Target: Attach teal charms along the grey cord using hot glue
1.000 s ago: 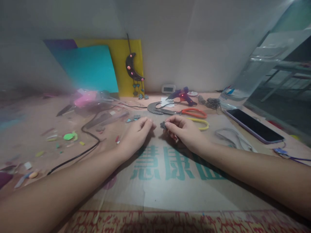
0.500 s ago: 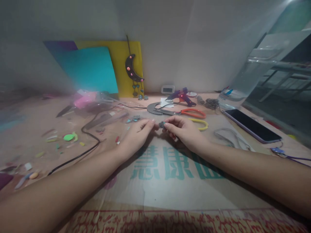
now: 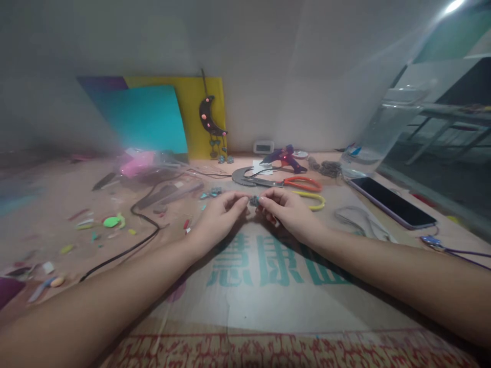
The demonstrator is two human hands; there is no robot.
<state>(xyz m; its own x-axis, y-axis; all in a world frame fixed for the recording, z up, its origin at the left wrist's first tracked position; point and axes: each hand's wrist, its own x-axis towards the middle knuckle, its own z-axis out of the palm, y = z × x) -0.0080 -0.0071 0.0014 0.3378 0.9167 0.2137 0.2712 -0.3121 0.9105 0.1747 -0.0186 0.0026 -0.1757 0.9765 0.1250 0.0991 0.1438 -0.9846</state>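
Between the fingertips of both hands, at the middle of the view, is a small grey-teal piece (image 3: 254, 201). My left hand (image 3: 224, 214) pinches its left side with thumb and fingers. On its other side my right hand (image 3: 286, 209) grips it between thumb and forefinger, the remaining fingers curled under. Small teal and grey pieces (image 3: 215, 192) lie just beyond my left hand. Scissors with orange handles (image 3: 305, 183) lie behind my hands, and a yellow handle loop (image 3: 316, 201) shows beside my right hand. A grey crescent shape (image 3: 241, 176) touches the scissors' blades.
A purple glue gun (image 3: 286, 157) and a small display (image 3: 263, 147) stand at the back. The phone (image 3: 393, 202) lies right. Coloured scraps (image 3: 112, 222) and a black cable (image 3: 146, 217) are left. A crescent ornament (image 3: 209, 116) hangs before a yellow board (image 3: 187, 112).
The camera view has tilted up slightly, so the background sits lower. Both hands stay together around the small piece, with only slight finger movement.
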